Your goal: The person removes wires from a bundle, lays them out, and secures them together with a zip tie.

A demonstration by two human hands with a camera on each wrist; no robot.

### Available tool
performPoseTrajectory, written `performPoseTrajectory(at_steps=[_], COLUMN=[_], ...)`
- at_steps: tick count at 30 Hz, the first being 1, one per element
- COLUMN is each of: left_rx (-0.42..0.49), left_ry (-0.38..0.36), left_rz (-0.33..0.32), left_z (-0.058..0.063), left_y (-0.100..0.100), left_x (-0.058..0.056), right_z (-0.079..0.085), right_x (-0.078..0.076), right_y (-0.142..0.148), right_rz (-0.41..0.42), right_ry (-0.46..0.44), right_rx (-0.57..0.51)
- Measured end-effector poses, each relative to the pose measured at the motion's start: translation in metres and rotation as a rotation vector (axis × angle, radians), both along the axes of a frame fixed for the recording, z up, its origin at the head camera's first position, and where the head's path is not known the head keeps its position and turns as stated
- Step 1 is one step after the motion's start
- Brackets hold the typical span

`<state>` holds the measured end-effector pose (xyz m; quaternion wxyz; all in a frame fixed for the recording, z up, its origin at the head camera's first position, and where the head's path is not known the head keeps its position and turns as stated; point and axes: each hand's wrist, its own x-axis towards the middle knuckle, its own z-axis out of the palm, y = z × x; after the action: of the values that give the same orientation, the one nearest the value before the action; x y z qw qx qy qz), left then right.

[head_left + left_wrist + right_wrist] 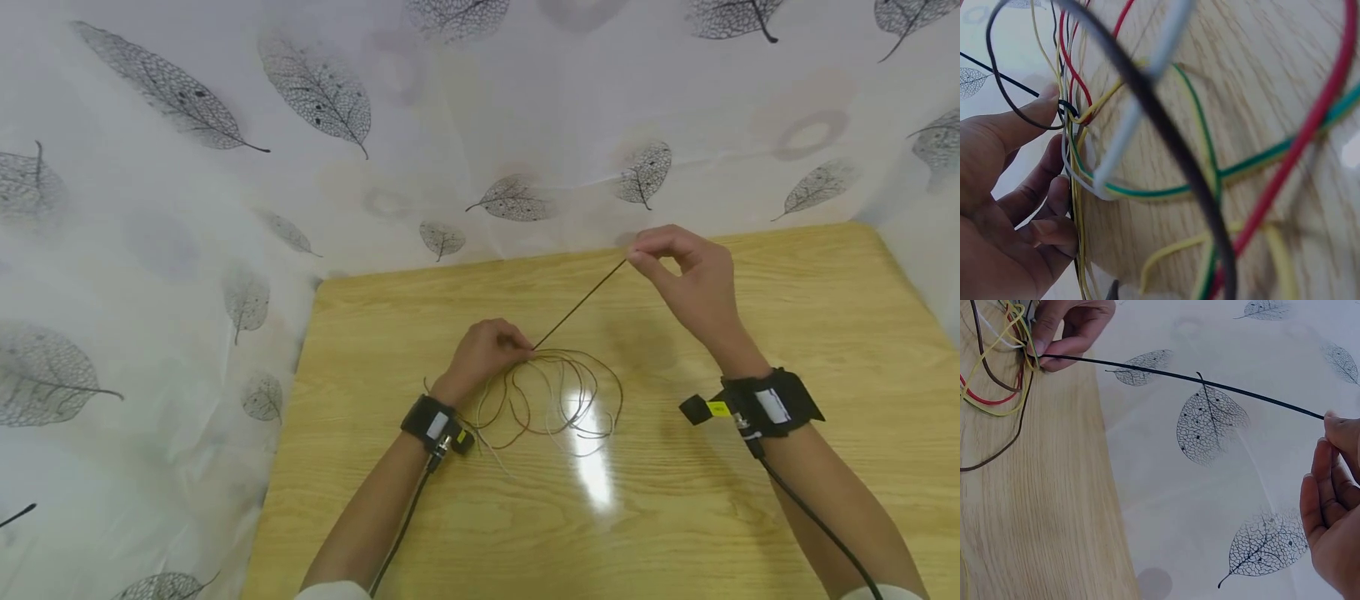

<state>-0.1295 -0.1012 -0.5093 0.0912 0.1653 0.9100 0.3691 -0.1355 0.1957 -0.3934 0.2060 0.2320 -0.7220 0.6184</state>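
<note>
My left hand [486, 354] pinches a bundle of thin wires close over the wooden table. Loops of brown wire [1175, 140], red wire [1297, 162], yellow wire [1166, 250], white wire [1119, 144] and green-yellow wire [1154, 192] spread out from that grip. One black wire [1179, 376] runs taut from the left fingertips up to my right hand [693, 279]. The right thumb and forefinger pinch its far end, raised above the table's back edge. In the right wrist view the other right fingers curl loosely below the pinch.
The wood-grain table [450, 533] lies under both hands. Behind it and to its left hangs a pale sheet [390, 208] printed with leaf skeletons. Each wrist wears a black strap [776, 404] with a camera, and a cable [817, 521] trails along the forearm.
</note>
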Motion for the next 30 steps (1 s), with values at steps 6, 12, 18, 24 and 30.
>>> performPoseTrajectory(at_steps=[6,12,18,24,30], left_rx=[-0.024,-0.084,-0.126,-0.103,-0.112], left_ry=[0.001,-0.008,-0.001,0.052,0.109], left_rz=[-0.008,-0.041,-0.073,-0.106,-0.091], left_z=[0.000,0.005,0.011,0.020,0.030], left_y=[-0.001,-0.003,-0.004,-0.003,-0.004], left_x=[-0.002,-0.006,-0.002,0.006,0.020], right_z=[-0.006,-0.031,-0.049,-0.039,-0.029], right_x=[-0.005,-0.018,-0.019,-0.007,0.002], right_y=[0.009,0.030,0.035,0.027,0.019], right_rz=[-0.010,-0.053,-0.050,-0.048,-0.053], right_ry=[-0.058,-0.358,-0.436,-0.376,-0.311], right_rx=[-0.052,0.009,0.068,0.127,0.189])
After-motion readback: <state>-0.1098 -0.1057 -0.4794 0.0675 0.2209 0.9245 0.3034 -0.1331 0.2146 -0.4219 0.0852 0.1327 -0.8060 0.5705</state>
